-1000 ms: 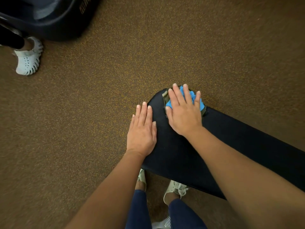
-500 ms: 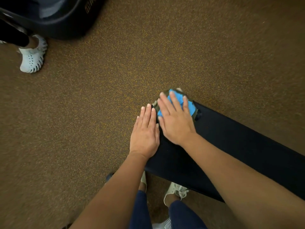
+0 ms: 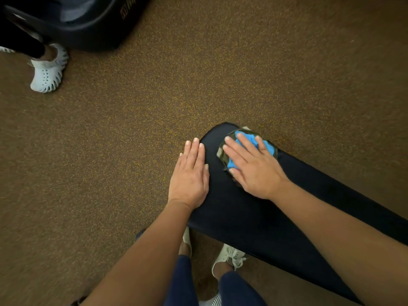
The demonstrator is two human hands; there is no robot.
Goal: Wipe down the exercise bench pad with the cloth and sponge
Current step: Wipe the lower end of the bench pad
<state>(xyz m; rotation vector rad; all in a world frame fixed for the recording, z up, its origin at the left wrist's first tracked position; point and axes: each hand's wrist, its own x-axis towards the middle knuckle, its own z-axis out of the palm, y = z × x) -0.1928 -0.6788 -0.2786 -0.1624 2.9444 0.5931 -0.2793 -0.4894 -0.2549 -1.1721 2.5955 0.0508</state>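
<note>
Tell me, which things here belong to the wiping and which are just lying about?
In the job: pad, cloth, sponge, right hand pressing them, left hand flat on the pad.
Lying about: white shoe, black machine.

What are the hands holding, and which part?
Nothing is gripped. The right hand presses flat on top of the blue cloth; the left hand rests flat on the bench pad.

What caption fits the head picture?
Right hand presses a blue cloth on the black bench pad; left hand rests on its edge.
</note>
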